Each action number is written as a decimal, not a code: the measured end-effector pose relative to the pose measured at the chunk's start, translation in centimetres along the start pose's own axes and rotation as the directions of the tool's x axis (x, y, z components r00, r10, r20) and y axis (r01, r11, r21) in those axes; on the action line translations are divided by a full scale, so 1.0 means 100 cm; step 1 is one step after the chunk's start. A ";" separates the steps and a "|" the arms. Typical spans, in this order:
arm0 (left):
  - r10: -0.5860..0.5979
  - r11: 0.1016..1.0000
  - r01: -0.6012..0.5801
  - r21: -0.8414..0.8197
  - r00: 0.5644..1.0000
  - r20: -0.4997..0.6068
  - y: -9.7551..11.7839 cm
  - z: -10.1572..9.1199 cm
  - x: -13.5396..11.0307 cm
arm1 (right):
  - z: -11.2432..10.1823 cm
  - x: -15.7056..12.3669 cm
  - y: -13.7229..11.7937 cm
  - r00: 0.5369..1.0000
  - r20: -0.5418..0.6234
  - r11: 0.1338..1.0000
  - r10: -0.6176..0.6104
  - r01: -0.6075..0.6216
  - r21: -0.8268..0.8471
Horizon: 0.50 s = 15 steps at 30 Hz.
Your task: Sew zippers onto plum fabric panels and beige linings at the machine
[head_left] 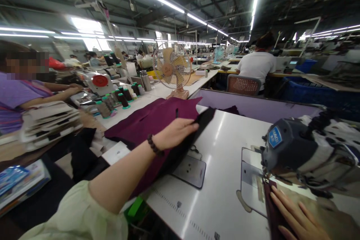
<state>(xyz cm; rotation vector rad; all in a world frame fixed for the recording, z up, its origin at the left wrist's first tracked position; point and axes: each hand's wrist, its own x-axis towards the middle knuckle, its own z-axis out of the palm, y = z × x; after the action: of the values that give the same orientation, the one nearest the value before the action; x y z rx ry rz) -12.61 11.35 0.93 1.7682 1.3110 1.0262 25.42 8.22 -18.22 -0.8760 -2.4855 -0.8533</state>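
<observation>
My left hand (178, 133), a dark beaded bracelet at its wrist, reaches across the left part of the table. Its fingers are closed on the edge of a burgundy fabric panel (146, 118) whose black side shows along the right edge. Small dark slits mark the panel's upper part. At the lower right, my right hand (299, 215) lies with its fingers stretched flat on a dark maroon fabric strip (271, 210). That strip runs up to the needle area of the dark grey sewing machine (289, 144). Beside the strip is an olive-beige fabric piece (323, 210).
A phone (192, 170) lies on the white sewing table (222, 202). Several thread cones (122, 99) and a fan (171, 69) stand beyond the panel. Stacked fabric pieces (50, 122) sit at left, near a co-worker in purple (22, 97). Another person in white (257, 65) sits ahead.
</observation>
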 end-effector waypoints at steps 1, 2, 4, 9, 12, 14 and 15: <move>0.026 0.999 -0.029 0.016 0.991 0.131 0.002 0.022 -0.008 | -0.005 0.002 -0.002 0.999 0.038 1.000 0.019 -0.019 0.005; 0.099 0.990 -0.126 0.066 0.943 0.319 0.003 0.045 -0.019 | -0.009 0.003 -0.004 0.997 0.072 0.999 0.037 -0.038 0.015; 0.199 0.944 -0.298 0.139 0.854 0.481 -0.002 0.088 -0.042 | -0.013 0.003 -0.007 0.991 0.113 0.996 0.072 -0.078 0.049; 0.075 0.673 -0.511 0.535 0.766 0.638 -0.028 0.167 -0.092 | -0.012 0.000 -0.011 0.965 0.210 0.962 0.158 -0.199 0.186; 0.087 0.597 -0.575 0.560 0.740 0.667 -0.029 0.184 -0.104 | -0.021 0.005 -0.011 0.920 0.334 0.918 0.203 -0.298 0.262; 0.047 0.621 -0.562 0.546 0.722 0.690 -0.022 0.183 -0.107 | -0.031 0.011 -0.011 0.888 0.406 0.888 0.213 -0.350 0.298; 0.028 0.643 -0.552 0.531 0.710 0.704 -0.019 0.181 -0.108 | -0.035 0.015 -0.011 0.873 0.435 0.872 0.221 -0.376 0.313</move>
<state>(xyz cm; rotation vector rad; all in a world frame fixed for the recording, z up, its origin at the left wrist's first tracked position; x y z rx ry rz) 0.88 0.02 -10.72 2.6955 0.9907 -0.0973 24.08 5.92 -15.29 -1.3409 -2.5925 -0.0652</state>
